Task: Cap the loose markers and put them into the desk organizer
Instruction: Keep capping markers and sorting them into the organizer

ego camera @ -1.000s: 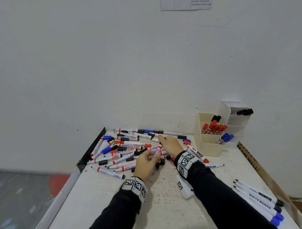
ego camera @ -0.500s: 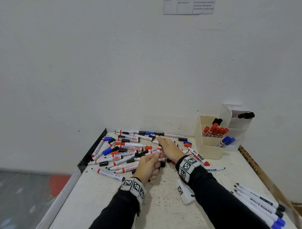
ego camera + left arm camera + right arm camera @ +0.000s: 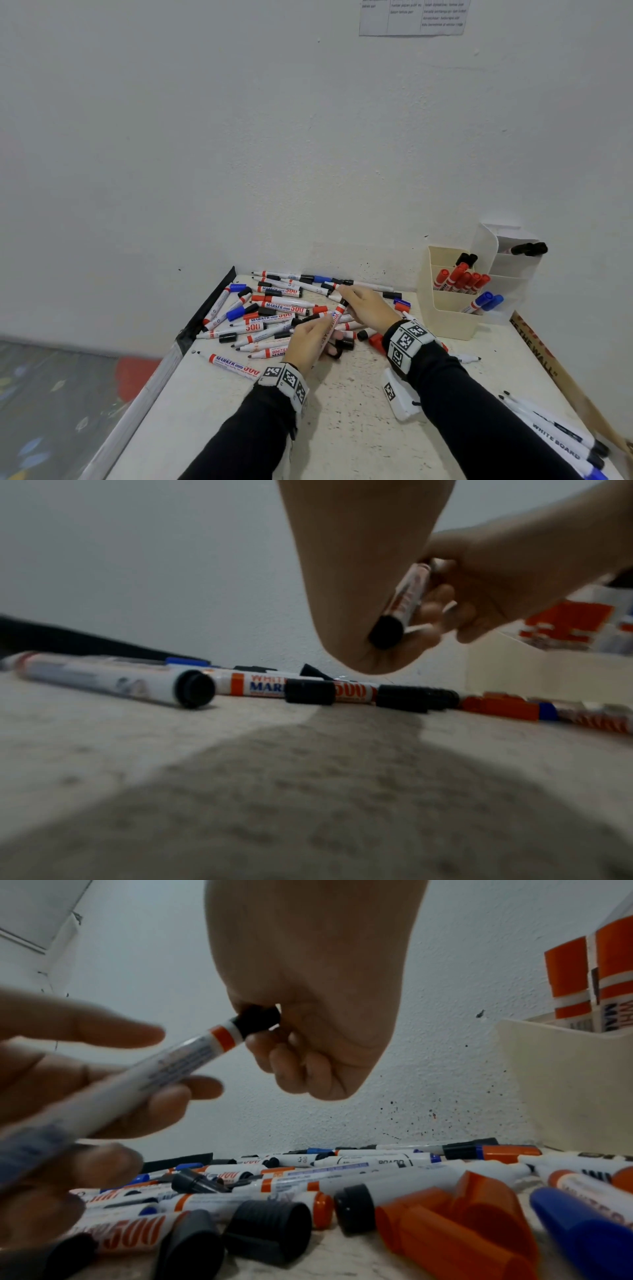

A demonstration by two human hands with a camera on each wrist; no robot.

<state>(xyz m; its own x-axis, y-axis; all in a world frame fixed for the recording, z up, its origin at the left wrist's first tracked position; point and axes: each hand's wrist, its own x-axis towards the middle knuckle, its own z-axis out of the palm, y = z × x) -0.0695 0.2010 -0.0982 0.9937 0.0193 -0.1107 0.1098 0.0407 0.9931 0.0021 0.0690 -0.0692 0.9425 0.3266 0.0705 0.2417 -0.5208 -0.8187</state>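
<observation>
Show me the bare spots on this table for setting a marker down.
Bare: the near table between the two sleeves, and the strip left of the left hand toward the table's edge. Crowded: the marker pile at the back, up to the organizer.

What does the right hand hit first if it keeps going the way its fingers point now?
Probably the markers lying along the wall, then the wall itself. The right hand, pinching a black cap on the held marker, points toward the table's far-left edge. Depth is unclear.
</observation>
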